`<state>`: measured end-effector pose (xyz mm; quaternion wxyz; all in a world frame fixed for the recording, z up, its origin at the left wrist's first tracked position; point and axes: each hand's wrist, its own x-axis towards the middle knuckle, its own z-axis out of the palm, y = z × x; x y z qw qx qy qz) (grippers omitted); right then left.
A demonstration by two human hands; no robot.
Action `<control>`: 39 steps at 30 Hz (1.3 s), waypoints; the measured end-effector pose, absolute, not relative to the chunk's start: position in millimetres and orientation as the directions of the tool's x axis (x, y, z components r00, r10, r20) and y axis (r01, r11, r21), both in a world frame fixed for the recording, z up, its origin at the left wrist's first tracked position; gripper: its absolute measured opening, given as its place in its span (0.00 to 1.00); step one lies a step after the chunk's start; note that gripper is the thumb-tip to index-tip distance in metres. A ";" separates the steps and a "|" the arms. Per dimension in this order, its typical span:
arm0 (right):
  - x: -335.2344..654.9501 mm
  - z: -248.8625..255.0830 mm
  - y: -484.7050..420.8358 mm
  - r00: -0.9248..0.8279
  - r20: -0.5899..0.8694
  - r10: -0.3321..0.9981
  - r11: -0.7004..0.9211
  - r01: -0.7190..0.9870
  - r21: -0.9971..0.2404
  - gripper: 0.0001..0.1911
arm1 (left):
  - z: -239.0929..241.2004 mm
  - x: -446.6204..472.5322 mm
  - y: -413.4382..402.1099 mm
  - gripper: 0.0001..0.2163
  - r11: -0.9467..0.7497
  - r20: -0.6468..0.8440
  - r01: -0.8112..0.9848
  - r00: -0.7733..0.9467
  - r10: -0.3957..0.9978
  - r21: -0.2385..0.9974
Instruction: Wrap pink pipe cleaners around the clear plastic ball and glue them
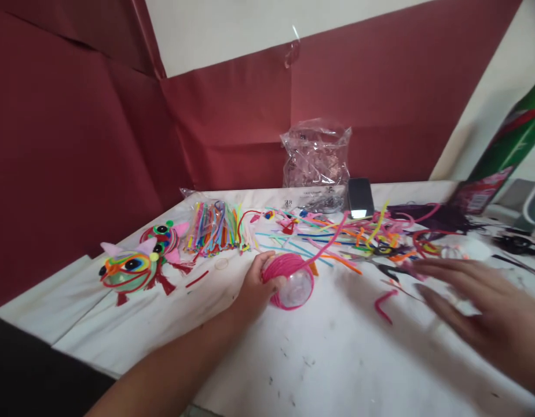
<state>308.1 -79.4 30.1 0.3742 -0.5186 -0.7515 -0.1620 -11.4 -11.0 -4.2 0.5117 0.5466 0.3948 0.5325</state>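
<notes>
My left hand (259,281) grips a clear plastic ball (297,289) at its left side. Bright pink pipe cleaner (281,271) is wound round the ball in close loops, and one loose end sticks up to the right. Over the right side of the table, my right hand (480,307) is blurred, with thumb and fingers apart and nothing seen between them. Close to its fingertips lie black-handled scissors (391,272), partly hidden. A short bent pink pipe cleaner piece (384,307) rests on the white table left of that hand.
Two decorated balls with ears and tassels, one a lion-like head (131,272), stand at left. Behind are a bagged bundle of pipe cleaners (213,229), a clear plastic bag (317,156) and a dark box (360,198). Loose pipe cleaners (311,237) spread across the back. A green package (510,139) leans at right.
</notes>
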 end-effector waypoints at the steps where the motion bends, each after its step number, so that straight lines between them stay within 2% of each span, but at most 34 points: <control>1: 283.5 33.8 -73.6 -0.337 0.736 0.586 0.525 0.851 -0.028 0.12 | -3.4 -10.6 -12.5 0.25 -0.160 0.170 -0.086 0.123 0.978 0.983; 3: 239.9 38.6 -62.4 -0.481 0.742 0.467 0.629 0.771 0.103 0.11 | -1.9 -9.4 -15.1 0.25 -0.161 0.166 -0.046 0.120 0.979 0.986; 6: 200.6 36.1 -50.1 -0.514 0.729 0.452 0.669 0.736 0.105 0.11 | -1.2 -9.3 -16.8 0.27 -0.175 0.176 -0.020 0.131 0.976 0.984; 10: 190.7 18.3 -45.8 -0.441 0.715 0.543 0.728 0.671 -0.139 0.06 | -2.6 -11.4 -15.9 0.29 -0.202 0.197 0.019 0.156 0.968 0.979; 15: 189.6 5.7 -51.3 -0.338 0.635 0.695 0.686 0.576 -0.444 0.06 | -5.5 -13.4 -12.9 0.30 -0.237 0.224 0.045 0.202 0.953 0.970; 22: 184.9 10.3 -49.7 -0.215 0.458 0.863 0.498 0.517 -0.696 0.08 | -10.9 -12.8 -13.5 0.31 -0.255 0.239 0.038 0.237 0.942 0.966; 28: 182.4 13.8 -47.3 -0.163 0.389 0.906 0.417 0.496 -0.762 0.10 | -12.0 -12.5 -15.3 0.32 -0.256 0.241 0.021 0.277 0.930 0.966; 39: 182.8 13.3 -45.6 -0.154 0.340 0.928 0.372 0.477 -0.796 0.09 | -6.8 -11.9 -17.2 0.30 -0.295 0.261 0.077 0.291 0.920 0.952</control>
